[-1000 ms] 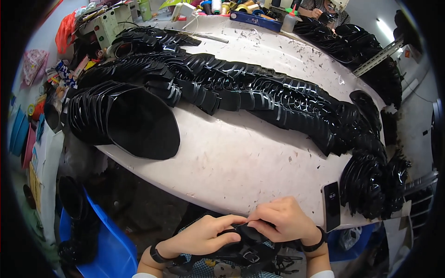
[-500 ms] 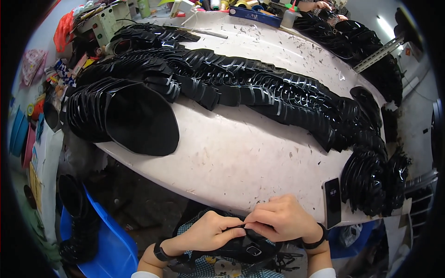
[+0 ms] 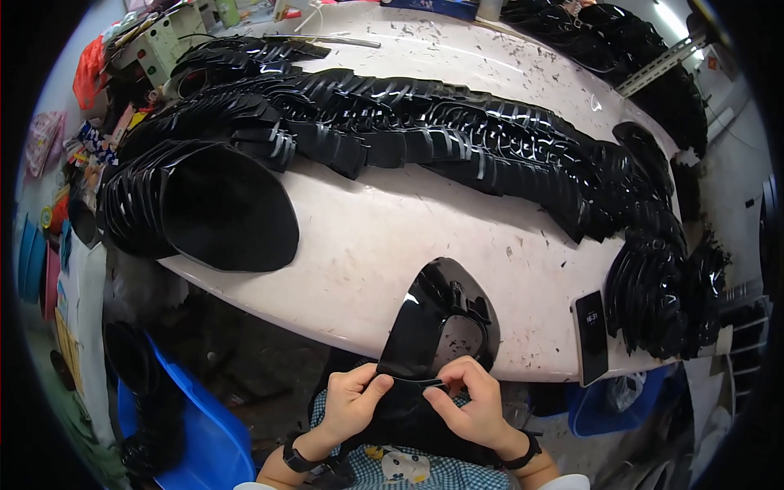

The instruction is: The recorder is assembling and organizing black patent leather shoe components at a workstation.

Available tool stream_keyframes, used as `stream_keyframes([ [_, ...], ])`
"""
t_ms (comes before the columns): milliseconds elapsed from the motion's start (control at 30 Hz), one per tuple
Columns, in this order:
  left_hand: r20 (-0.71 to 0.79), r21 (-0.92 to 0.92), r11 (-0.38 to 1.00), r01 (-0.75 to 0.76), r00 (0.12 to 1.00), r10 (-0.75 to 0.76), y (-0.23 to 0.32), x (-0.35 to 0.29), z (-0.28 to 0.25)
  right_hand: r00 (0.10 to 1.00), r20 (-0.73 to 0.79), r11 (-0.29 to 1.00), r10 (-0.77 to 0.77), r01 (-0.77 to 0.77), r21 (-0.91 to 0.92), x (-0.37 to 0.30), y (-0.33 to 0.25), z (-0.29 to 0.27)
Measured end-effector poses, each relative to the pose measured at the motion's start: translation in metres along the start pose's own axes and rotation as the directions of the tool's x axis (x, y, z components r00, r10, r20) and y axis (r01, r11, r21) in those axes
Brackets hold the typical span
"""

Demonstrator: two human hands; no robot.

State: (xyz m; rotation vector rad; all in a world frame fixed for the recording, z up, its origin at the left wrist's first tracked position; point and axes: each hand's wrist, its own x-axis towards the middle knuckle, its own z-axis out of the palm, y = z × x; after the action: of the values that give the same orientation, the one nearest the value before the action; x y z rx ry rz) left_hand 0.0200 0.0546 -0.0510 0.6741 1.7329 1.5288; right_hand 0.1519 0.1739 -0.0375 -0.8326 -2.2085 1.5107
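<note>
A glossy black shoe upper [image 3: 420, 318] with a rounded opening and a small buckle lies partly on the white table's front edge, its near end hanging toward my lap. My left hand [image 3: 351, 402] is closed on that near edge, thumb on top. On the same edge, a little to the right, my right hand [image 3: 475, 408] pinches with thumb and forefinger. The edge is stretched between both hands. Beneath them, dark material over my checked apron [image 3: 408, 467] is partly hidden.
Long overlapping rows of black uppers [image 3: 392, 143] span the white table [image 3: 359, 245]. A large nested stack [image 3: 229, 208] stands left, another pile [image 3: 653, 294] right. A phone [image 3: 591, 339] lies near the front edge. Blue bins [image 3: 192, 416] sit below at the left and right.
The upper has come up from my lap onto the table edge and now lies spread out. My hands have moved apart along its near edge. The view has shifted slightly.
</note>
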Motion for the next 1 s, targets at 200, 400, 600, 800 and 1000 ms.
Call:
stream_keyframes([
  [200, -0.016, 0.015, 0.999, 0.029, 0.999, -0.029, -0.011, -0.004, 0.005, 0.944, -0.032, 0.943, -0.328, 0.329, 0.043, -0.005, 0.004, 0.007],
  [400, -0.037, -0.038, 0.998, 0.043, 0.998, -0.045, -0.013, -0.005, 0.006, 0.989, -0.029, 0.956, -0.142, 0.145, 0.256, 0.001, 0.022, 0.012],
  [600, 0.035, -0.078, 0.994, 0.082, 0.996, -0.079, -0.014, -0.003, 0.005, 0.98, 0.188, 0.767, 0.059, -0.165, 0.62, 0.004, 0.024, 0.014],
  [800, 0.196, -0.116, 0.972, 0.203, 0.964, -0.178, -0.012, 0.002, 0.009, 0.988, -0.022, 0.919, -0.156, 0.153, 0.364, 0.002, 0.022, 0.019],
  [1000, 0.463, -0.312, 0.922, 0.23, 0.884, -0.064, -0.004, -0.001, -0.007, 0.969, 0.244, 0.757, -0.042, -0.128, 0.641, -0.002, 0.007, -0.006],
])
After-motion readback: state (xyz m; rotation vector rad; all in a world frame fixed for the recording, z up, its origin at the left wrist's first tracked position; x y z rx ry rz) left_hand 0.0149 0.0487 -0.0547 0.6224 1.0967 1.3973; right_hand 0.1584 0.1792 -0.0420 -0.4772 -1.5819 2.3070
